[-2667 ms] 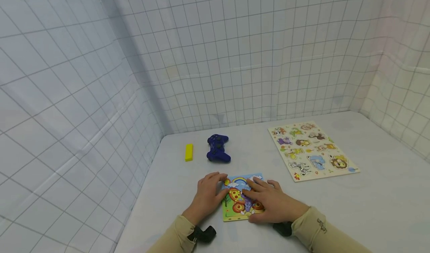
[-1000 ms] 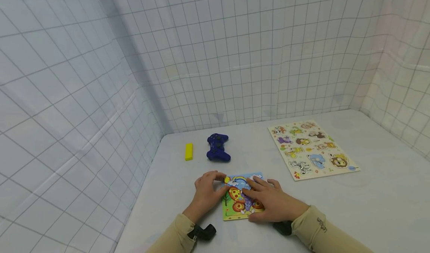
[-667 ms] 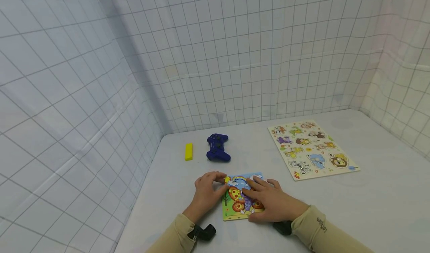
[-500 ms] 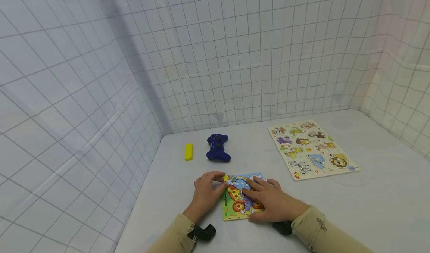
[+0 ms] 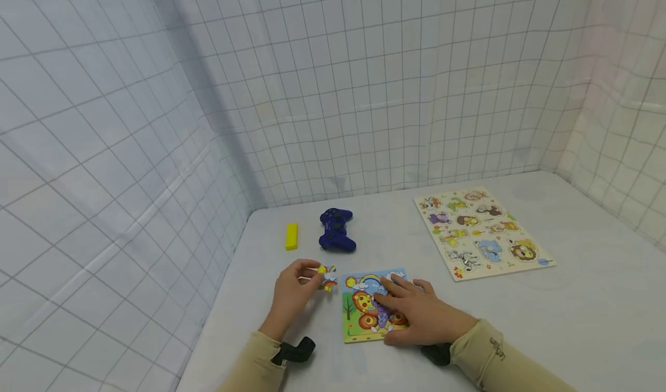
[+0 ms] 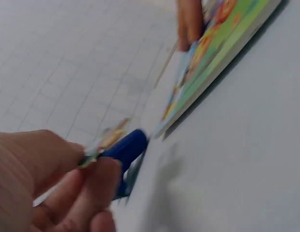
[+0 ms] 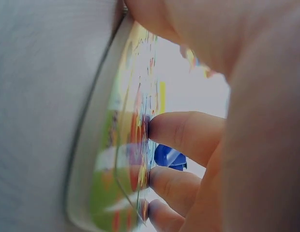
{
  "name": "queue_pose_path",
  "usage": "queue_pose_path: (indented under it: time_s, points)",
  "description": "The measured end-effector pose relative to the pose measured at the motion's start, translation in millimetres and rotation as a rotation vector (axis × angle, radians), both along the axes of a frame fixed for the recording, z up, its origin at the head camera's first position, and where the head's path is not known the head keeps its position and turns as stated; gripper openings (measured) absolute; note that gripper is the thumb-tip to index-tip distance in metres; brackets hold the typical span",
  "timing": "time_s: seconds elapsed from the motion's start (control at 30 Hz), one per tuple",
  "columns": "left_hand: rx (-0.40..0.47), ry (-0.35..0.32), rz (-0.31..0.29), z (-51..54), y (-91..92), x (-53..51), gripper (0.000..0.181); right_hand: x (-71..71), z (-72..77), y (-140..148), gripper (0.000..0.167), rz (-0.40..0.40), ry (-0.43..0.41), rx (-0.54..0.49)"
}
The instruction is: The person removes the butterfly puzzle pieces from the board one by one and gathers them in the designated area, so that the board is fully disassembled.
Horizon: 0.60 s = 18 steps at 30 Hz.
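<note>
Puzzle piece [image 5: 329,276] in left hand [image 5: 293,295] is thin and uneven-edged.

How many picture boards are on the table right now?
2. The small picture board lies under the right hand, which covers part of it; the larger animal board lies farther back to the right. No others show.

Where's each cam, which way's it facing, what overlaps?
Head: on the head, facing forward and down at the table; left grip, right grip and sleeves show.
Left wrist: worn there, facing past the left grip and its puzzle piece toward the controller; right fingers show.
Right wrist: worn there, looking along the puzzle; right grip's fingers touch it.
Shared: both wrist views show puzzle and controller.
</note>
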State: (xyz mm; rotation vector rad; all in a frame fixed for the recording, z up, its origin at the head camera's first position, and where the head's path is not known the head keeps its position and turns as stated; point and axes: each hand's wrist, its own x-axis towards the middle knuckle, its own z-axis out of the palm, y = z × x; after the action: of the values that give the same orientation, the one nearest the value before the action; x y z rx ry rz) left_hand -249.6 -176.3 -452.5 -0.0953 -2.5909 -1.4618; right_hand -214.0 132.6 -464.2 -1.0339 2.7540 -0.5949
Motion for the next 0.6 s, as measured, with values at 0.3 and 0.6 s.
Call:
queue_pose_path:
  time_s: [0.3, 0.6]
  points:
    - [-0.197, -0.141, 0.031, 14.2, -50.1, -0.8, 0.021, -1.5, -1.2, 3, 0.084, -0.002, -0.004, -0.012]
    - [-0.197, -0.224, 0.064, 9.7, -63.0, -6.3, 0.027, -3.7, -1.3, 8, 0.083, -0.011, -0.025, -0.025]
